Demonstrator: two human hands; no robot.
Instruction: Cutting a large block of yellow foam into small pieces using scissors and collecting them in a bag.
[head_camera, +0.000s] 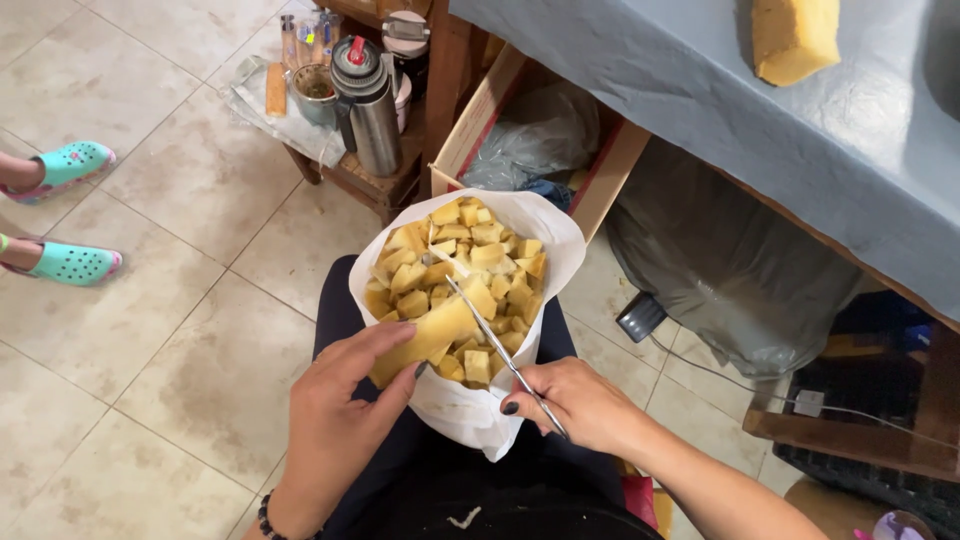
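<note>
Over the white bag (470, 405) on the lap: left hand (335, 410) fingers curled around a yellow wedge (425, 340), long axis running toward the bag's middle. Right hand (580, 405) pinches the knife (490, 330), blade crossing the wedge's far end.

A home kitchen: tiled floor (150, 300), thermos flask (368, 105), cloth-covered table (700, 90).

One head camera looks steeply down, close over the lap.
</note>
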